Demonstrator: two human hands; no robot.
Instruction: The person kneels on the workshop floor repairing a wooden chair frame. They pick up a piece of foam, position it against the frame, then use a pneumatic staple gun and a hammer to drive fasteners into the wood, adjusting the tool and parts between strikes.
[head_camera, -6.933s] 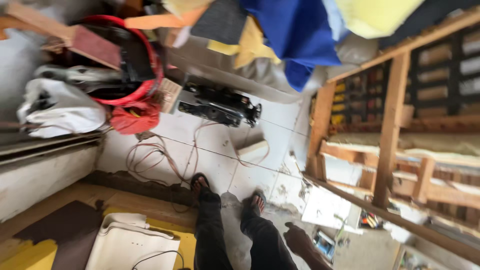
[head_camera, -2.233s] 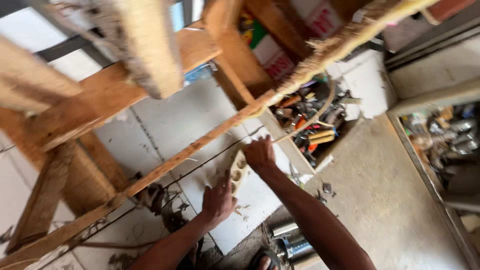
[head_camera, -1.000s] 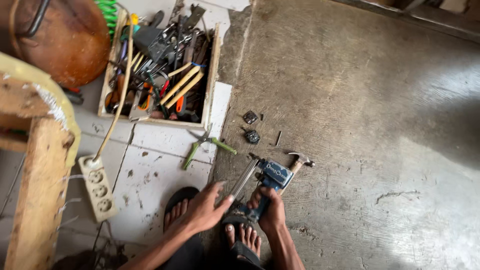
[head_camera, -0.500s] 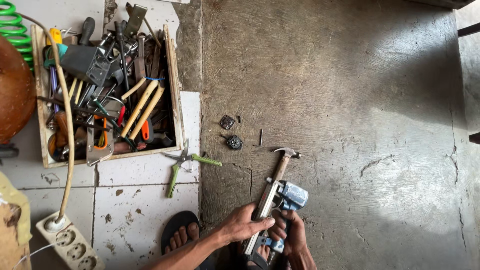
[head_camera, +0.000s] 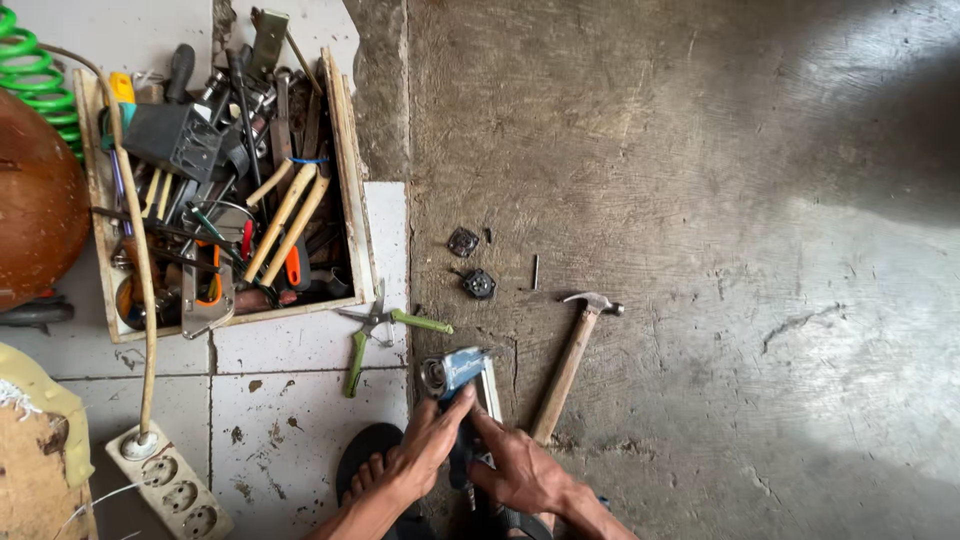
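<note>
My left hand (head_camera: 428, 447) grips the body of a blue power tool (head_camera: 452, 371) that lies low on the concrete floor, its round head pointing up-left. Just right of it, my right hand (head_camera: 516, 468) presses fingers onto the tool's rear part and a pale metal strip (head_camera: 491, 387) beneath it. A wooden-handled claw hammer (head_camera: 568, 362) lies loose on the floor beside my right hand. My foot in a dark sandal (head_camera: 362, 462) shows below the left hand.
Green-handled pliers (head_camera: 377, 331) lie on the tile. A wooden tray (head_camera: 343, 180) crammed with hand tools sits upper left. Two small round black parts (head_camera: 471, 264) and a nail (head_camera: 535, 272) lie on the concrete. A power strip (head_camera: 172, 482) is at lower left, a green coiled hose (head_camera: 32, 72) at top left.
The hammer, held in my left hand half a second ago, now lies on the floor. Both hands have closed onto the blue power tool. The view has shifted slightly.
</note>
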